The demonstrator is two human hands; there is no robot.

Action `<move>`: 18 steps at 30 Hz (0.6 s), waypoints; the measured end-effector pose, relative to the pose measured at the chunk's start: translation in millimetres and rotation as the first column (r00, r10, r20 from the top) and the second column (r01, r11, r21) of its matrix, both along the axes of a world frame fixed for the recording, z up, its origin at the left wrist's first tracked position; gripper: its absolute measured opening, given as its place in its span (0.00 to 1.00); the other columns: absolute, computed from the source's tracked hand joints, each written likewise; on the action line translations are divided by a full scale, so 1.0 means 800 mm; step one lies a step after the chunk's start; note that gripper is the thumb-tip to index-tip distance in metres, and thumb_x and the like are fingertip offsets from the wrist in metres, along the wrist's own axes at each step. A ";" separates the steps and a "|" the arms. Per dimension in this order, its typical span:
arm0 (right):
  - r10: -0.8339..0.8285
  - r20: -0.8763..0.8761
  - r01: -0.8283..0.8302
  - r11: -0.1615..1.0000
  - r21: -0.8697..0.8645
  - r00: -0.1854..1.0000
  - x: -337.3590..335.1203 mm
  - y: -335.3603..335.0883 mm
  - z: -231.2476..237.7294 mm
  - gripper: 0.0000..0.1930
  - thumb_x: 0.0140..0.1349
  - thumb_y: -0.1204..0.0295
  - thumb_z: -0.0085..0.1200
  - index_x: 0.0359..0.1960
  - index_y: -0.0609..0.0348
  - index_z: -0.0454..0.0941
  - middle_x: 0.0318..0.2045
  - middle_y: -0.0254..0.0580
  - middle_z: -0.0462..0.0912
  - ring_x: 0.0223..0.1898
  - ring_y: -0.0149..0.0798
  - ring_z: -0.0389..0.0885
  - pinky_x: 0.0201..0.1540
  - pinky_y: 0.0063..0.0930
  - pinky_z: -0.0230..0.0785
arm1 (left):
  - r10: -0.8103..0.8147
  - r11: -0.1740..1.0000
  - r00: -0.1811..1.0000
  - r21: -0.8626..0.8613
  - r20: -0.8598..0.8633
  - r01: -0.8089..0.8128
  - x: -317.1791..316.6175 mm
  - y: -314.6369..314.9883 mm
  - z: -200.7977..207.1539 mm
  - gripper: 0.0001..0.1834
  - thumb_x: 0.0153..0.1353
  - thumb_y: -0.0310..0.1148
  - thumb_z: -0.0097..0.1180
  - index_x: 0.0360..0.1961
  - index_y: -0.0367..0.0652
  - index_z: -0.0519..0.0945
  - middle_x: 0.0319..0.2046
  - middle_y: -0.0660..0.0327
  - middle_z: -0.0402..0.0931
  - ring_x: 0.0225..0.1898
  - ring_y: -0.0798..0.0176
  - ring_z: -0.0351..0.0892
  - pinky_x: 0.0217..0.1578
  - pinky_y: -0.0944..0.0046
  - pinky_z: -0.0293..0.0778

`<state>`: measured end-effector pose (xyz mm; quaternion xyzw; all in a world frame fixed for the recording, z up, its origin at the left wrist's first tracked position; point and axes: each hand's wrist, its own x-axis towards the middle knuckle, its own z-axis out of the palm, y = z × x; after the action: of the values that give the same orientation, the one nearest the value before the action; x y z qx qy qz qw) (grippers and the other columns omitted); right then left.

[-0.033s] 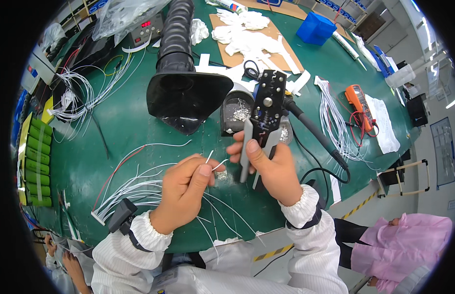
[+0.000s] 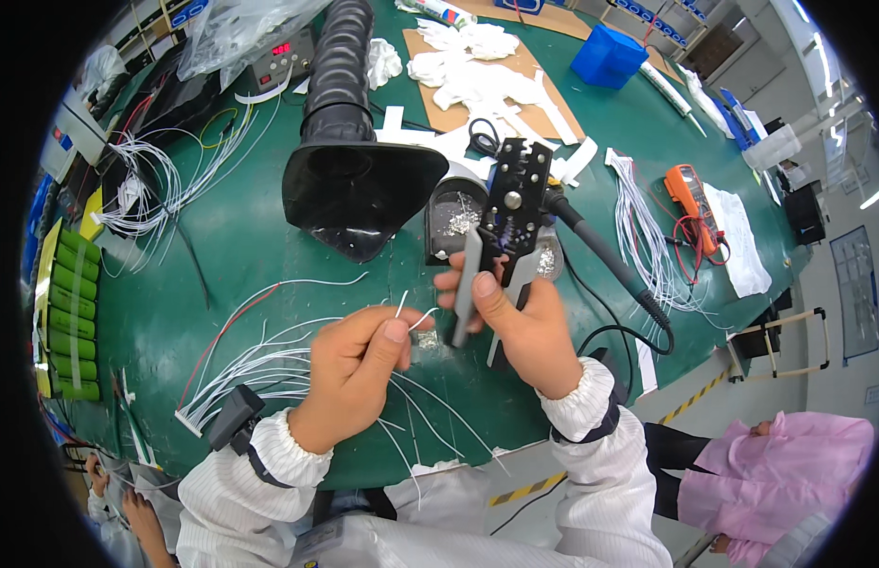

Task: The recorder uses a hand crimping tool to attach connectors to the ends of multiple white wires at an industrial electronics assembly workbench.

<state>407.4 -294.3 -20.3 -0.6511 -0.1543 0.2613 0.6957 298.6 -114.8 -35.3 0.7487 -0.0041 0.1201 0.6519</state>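
Between the thumb and fingers of my left hand [image 2: 359,364] are thin white wires [image 2: 402,303], their short ends sticking up past the fingertips. They appear to belong to a fanned bundle of white wires [image 2: 269,360] that runs to a white connector [image 2: 187,421] on the table. My right hand [image 2: 529,327] is closed around the grey handles of a black wire stripper [image 2: 515,199]. Its jaws point away from me, apart from the wires, and its handles are spread. Beyond the stripper, a soldering iron [image 2: 605,246] rests in its holder.
A black fume extractor hood [image 2: 359,199] stands over the green table [image 2: 240,237]. Behind the stripper is a dark tray [image 2: 444,248] with solder scraps. More wire bundles [image 2: 638,237] and an orange multimeter [image 2: 685,194] lie right. Green battery cells [image 2: 75,322] stand left; a person in pink [image 2: 780,483] is lower right.
The wire stripper has shifted very slightly left and its handles look a little wider apart. My left hand keeps its pinch on the wires.
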 end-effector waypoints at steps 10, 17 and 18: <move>0.052 0.565 0.111 0.962 -0.250 0.824 -0.011 0.000 -0.009 0.21 0.63 0.68 0.65 0.54 0.65 0.76 0.43 0.50 0.82 0.42 0.49 0.82 0.45 0.36 0.73 | -0.020 0.962 0.999 -0.273 0.045 0.031 -0.011 -0.007 0.001 0.14 0.74 0.35 0.52 0.42 0.35 0.83 0.21 0.66 0.76 0.21 0.76 0.72 0.23 0.73 0.65; 0.112 0.911 0.247 0.943 -0.224 0.398 -0.003 0.005 -0.013 0.29 0.42 0.82 0.67 0.52 0.61 0.78 0.42 0.45 0.81 0.45 0.52 0.78 0.47 0.40 0.71 | 0.022 1.000 0.987 -0.026 0.157 -0.018 -0.008 0.000 0.008 0.10 0.70 0.28 0.53 0.42 0.34 0.84 0.18 0.66 0.74 0.17 0.77 0.65 0.20 0.71 0.59; 0.141 0.921 0.296 0.920 -0.257 0.364 -0.006 0.005 -0.007 0.32 0.37 0.84 0.65 0.52 0.61 0.78 0.43 0.42 0.82 0.46 0.50 0.77 0.47 0.40 0.71 | 0.039 0.999 0.978 -0.009 0.205 -0.038 -0.005 -0.002 0.007 0.10 0.69 0.27 0.54 0.42 0.33 0.84 0.18 0.66 0.74 0.17 0.77 0.64 0.20 0.71 0.58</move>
<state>402.6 -290.0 -25.6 -0.8119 -0.4327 -0.1598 0.3578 294.5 -116.3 -29.3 0.7305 -0.0566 0.2093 0.6476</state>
